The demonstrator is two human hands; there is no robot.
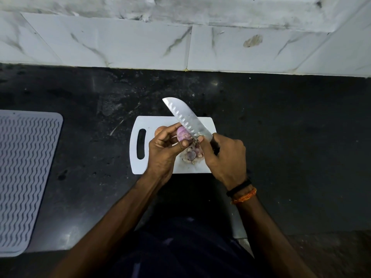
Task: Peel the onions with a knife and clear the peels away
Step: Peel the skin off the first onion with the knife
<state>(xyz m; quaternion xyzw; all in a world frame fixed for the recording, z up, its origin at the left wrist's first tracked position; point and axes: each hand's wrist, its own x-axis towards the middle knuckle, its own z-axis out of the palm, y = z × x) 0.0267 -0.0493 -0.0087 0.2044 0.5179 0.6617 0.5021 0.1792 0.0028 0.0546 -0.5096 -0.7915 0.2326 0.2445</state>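
We see both forearms reaching forward, converging. Left hand [164, 145] curled, fingers pinching inward; right hand [224, 157] fisted, thumb extended, banded wrist.

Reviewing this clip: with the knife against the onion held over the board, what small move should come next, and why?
Probably draw the knife down to lift off more skin. The left hand holds the onion over the cutting board, the right hand sets the blade against it, and peels already lie below.

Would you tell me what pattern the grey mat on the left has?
Rows of raised wavy lines cover the grey mat, clearest in the head view.
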